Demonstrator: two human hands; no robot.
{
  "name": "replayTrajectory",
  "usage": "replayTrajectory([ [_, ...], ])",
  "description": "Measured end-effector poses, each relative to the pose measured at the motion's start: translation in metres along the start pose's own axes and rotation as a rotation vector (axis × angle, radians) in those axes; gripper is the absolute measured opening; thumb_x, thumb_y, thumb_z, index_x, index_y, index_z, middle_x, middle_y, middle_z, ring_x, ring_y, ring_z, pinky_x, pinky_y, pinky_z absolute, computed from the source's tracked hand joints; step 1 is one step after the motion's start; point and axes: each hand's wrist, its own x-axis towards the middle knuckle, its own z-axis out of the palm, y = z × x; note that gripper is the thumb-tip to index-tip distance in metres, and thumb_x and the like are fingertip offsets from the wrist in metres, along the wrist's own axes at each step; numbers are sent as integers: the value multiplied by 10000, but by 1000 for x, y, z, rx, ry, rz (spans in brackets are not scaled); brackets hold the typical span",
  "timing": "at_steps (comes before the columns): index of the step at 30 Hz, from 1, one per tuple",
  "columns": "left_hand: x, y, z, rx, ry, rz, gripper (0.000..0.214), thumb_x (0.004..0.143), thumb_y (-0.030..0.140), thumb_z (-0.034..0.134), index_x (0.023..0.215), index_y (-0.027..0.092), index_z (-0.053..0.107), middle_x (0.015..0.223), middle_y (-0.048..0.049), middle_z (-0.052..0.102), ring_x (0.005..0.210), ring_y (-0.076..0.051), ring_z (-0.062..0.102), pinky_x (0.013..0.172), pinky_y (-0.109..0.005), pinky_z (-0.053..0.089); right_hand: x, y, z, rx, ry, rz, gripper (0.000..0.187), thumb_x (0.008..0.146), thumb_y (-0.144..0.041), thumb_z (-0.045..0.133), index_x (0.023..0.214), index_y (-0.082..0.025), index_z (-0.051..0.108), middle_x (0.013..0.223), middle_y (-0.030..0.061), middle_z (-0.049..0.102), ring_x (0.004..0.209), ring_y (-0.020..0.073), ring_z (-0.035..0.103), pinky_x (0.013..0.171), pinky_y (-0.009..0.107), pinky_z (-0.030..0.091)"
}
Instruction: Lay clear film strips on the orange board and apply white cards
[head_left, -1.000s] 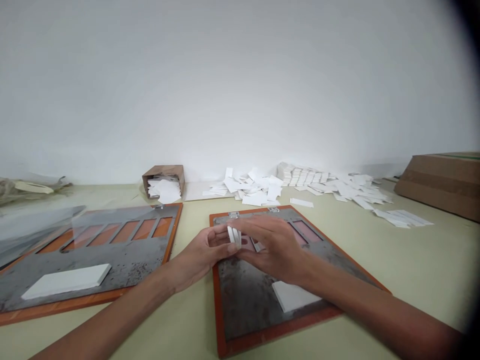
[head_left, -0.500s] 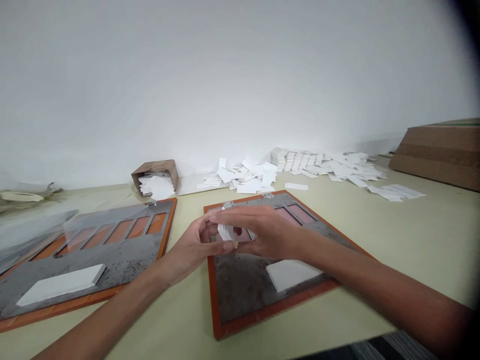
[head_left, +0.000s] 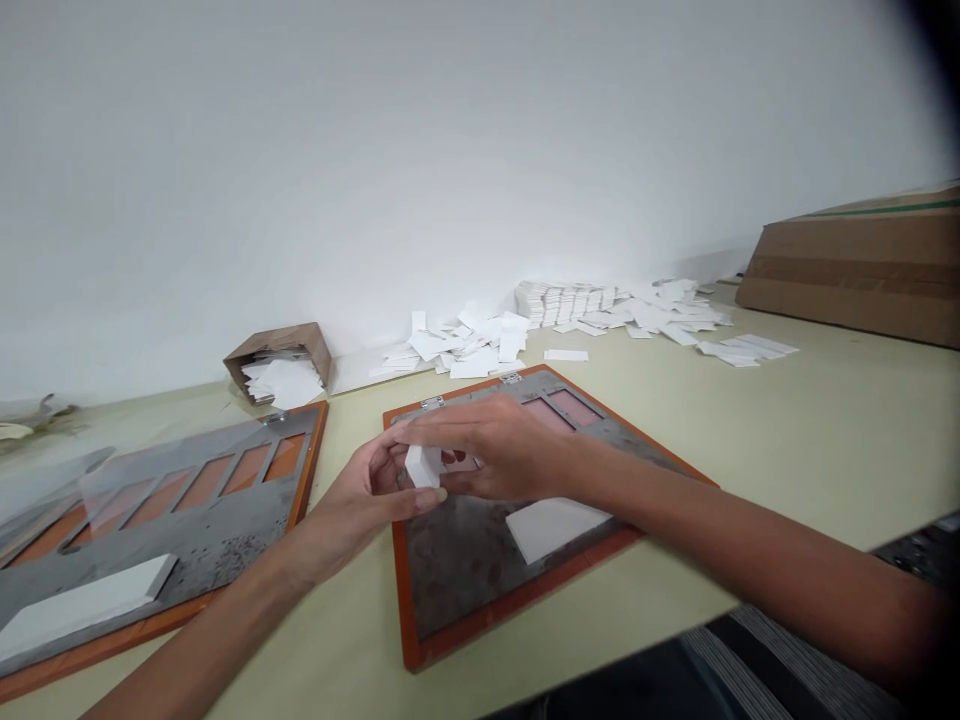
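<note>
Between my two hands is a small stack of white cards, its edges now lined up into a neat block. My left hand wraps it from the left, thumb along the near side. My right hand grips it from the right, fingers curved over the top. Both hands hover over the right-hand board, a dark metal plate in an orange frame with rectangular slots. A white slab rests on that board's near part, partly behind my right forearm. My fingers hide some of the slots.
To the left lies a similar slotted board bearing another white slab. Along the wall are an open brown box of white cards, a loose card pile, stacked cards and scattered cards. A large cardboard box stands far right.
The cards, fanned and uneven before, now form a squared block between my hands. My view has shifted slightly to the right, so the boards and boxes appear further left.
</note>
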Motion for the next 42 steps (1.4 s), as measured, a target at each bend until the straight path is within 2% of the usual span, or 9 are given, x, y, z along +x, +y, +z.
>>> replayTrajectory([
  [5,1,3,4,3,-7,-16,611,804,254,837,1356,279,574,1335,-59,635,1268,-253,569,947,-246,524,0,0,-1,17,-17,11,470,878,-123,650,1324,-259,586,1263,7,713,990,137,685,704,221,502],
  [11,0,8,9,13,13,-42,892,777,259,858,1525,343,379,1408,-57,587,1216,-258,602,914,-281,542,-2,1,2,1,39,-40,502,787,-36,622,1244,-245,627,1238,4,727,1005,143,696,649,218,497],
  [15,0,8,10,10,9,-30,929,744,248,878,1530,322,388,1454,-76,557,1264,-281,573,893,-276,540,-4,2,2,22,56,-40,475,797,-60,655,1229,-257,640,1242,6,728,1014,147,705,654,216,524],
  [19,2,7,12,-13,-21,6,859,742,273,877,1491,297,457,1459,-95,558,1300,-299,550,956,-311,519,-5,5,4,50,99,-63,448,837,-108,693,1258,-253,635,1254,28,724,1138,174,685,873,275,570],
  [21,4,7,12,-26,-35,34,821,727,309,888,1452,265,507,1450,-111,568,1318,-320,539,1007,-346,496,-5,6,5,45,125,-61,483,839,-125,709,1295,-255,617,1256,37,724,1141,181,687,919,302,567],
  [28,3,4,11,-72,-22,12,710,760,373,869,1385,215,573,1387,-122,617,1329,-316,528,1086,-374,437,-7,7,9,-14,131,-24,350,884,-189,663,1231,-219,633,1213,52,741,1035,175,716,745,259,562],
  [34,2,3,10,-51,-4,-2,675,766,325,866,1375,226,591,1296,-104,673,1220,-287,594,972,-326,487,-7,2,11,-41,89,11,416,868,-143,607,1277,-218,608,1217,46,738,1024,166,713,660,232,533],
  [38,2,5,11,-38,38,-35,584,759,296,872,1291,218,644,1246,-91,693,1179,-265,607,947,-308,491,-6,0,11,-60,89,21,476,829,-100,608,1292,-207,600,1231,48,736,1042,178,711,675,242,530],
  [42,2,7,13,-36,85,-55,624,735,292,891,1295,216,628,1326,-95,652,1257,-272,562,979,-308,475,-6,-1,11,-56,72,32,485,818,-87,616,1289,-202,608,1225,48,738,1034,174,710,698,246,534],
])
